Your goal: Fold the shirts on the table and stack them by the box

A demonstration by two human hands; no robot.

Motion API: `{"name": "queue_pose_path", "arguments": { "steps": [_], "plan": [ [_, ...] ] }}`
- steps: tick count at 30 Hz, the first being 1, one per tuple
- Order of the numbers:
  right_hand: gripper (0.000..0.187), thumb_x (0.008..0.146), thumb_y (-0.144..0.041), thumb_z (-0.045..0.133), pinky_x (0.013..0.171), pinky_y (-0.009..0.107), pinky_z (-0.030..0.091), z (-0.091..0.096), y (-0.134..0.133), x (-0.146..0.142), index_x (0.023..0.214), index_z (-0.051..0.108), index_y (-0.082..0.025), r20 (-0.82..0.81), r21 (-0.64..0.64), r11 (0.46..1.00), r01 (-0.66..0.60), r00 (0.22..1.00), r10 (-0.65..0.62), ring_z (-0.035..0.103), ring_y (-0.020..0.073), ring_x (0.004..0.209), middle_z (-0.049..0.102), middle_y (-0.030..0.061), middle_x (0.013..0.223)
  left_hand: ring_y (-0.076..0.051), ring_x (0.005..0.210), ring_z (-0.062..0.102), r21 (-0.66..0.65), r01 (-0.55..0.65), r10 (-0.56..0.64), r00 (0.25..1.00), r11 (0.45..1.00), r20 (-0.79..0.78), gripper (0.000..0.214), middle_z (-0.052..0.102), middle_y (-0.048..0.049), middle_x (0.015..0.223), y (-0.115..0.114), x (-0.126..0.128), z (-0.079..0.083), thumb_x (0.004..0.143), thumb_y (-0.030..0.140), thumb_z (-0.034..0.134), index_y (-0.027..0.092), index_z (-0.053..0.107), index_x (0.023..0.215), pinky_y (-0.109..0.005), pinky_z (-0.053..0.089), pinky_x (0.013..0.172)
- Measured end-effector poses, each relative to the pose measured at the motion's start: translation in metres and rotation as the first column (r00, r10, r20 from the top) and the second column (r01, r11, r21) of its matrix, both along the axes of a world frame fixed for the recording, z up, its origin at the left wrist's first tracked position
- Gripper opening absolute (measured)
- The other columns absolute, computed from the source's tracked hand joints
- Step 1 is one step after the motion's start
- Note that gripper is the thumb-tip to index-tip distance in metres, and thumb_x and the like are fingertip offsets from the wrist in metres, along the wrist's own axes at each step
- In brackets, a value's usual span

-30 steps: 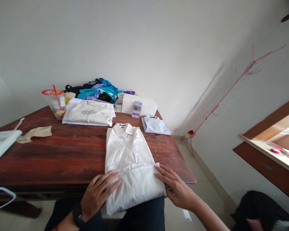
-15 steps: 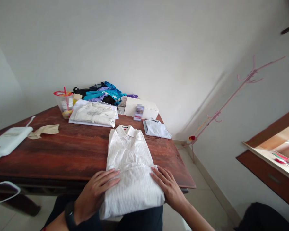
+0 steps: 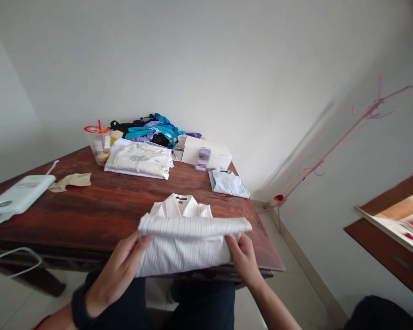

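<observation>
A white striped collared shirt (image 3: pixel 189 250) lies at the front edge of the wooden table, its lower part doubled up toward the collar. My left hand (image 3: pixel 125 256) grips the left side of the folded part, thumb on top and the other fingers hidden beneath or behind. On the opposite side, my right hand (image 3: pixel 243 256) holds the fabric the same way, thumb over the cloth. The collar, with its dark label, faces up and points away from me. A dark band (image 3: pixel 80 305) circles my left wrist.
Folded white clothes (image 3: pixel 137 159), a lidded plastic cup (image 3: pixel 99 149), a heap of blue and black clothes (image 3: pixel 154 130), a white box (image 3: pixel 220 155) and a folded light-blue garment (image 3: pixel 229 183) occupy the back. A white power bank (image 3: pixel 20 195) and beige cloth (image 3: pixel 70 181) lie left. A pink coat stand (image 3: pixel 344 133) leans right.
The shirt's lower part, which hung over the table edge, has been lifted and folded forward toward the collar. My hands went from lying flat on it to gripping its sides.
</observation>
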State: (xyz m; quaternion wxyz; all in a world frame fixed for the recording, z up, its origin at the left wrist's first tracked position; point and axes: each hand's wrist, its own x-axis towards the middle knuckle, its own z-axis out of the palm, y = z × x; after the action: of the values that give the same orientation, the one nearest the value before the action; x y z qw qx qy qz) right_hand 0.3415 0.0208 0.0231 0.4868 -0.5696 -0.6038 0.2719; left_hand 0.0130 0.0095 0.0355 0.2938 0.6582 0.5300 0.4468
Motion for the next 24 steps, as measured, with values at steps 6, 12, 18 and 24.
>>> {"name": "queue_pose_path", "arguments": {
  "steps": [6,12,18,24],
  "plan": [
    [0.048,0.089,-0.061,0.052,0.062,0.026,0.043,-0.003,0.06,-0.034,0.075,0.061,-0.015,-0.008,-0.162,0.987,-0.011,1.0,0.009,0.059,0.0205,0.072,0.067,0.0064,0.078,-0.031,0.116,0.065,-0.269,0.073,-0.044,0.993,0.96,0.113,0.055,0.071,-0.0118,0.122,0.06,0.006,-0.006,0.09,0.059,0.055,0.016,0.06,0.125,-0.04,0.052,0.099],
    [0.045,0.094,-0.055,0.049,0.063,0.028,0.042,-0.017,0.06,-0.024,0.067,0.056,-0.019,0.268,-0.228,0.973,0.044,0.963,0.019,0.064,0.0236,0.072,0.067,0.0052,0.071,-0.024,0.084,0.073,-0.067,-0.014,0.003,0.986,0.998,-0.164,0.064,0.074,-0.0077,0.108,0.052,-0.001,-0.024,0.097,0.05,0.045,0.019,0.041,0.152,-0.032,0.055,0.083],
    [0.048,0.093,-0.054,0.055,0.089,0.038,0.049,-0.011,0.065,-0.017,0.128,0.056,-0.02,0.289,-0.149,0.984,0.096,0.956,-0.049,0.066,0.0304,0.11,0.07,0.0141,0.118,-0.025,0.096,0.073,-0.051,-0.031,0.021,0.981,0.998,-0.191,0.057,0.074,-0.0071,0.117,0.046,0.002,-0.018,0.097,0.05,0.047,0.025,0.049,0.148,-0.03,0.055,0.086],
    [0.063,0.099,-0.061,0.04,0.098,0.044,0.045,-0.002,0.089,-0.031,0.143,0.044,-0.016,0.338,-0.274,0.955,0.114,0.941,-0.016,0.062,0.0333,0.122,0.064,0.0205,0.131,-0.029,0.115,0.067,-0.11,0.008,-0.009,1.0,0.994,-0.013,0.071,0.056,-0.0131,0.146,0.092,-0.002,-0.021,0.09,0.059,0.056,0.021,0.046,0.149,-0.039,0.053,0.098]
  ]
}}
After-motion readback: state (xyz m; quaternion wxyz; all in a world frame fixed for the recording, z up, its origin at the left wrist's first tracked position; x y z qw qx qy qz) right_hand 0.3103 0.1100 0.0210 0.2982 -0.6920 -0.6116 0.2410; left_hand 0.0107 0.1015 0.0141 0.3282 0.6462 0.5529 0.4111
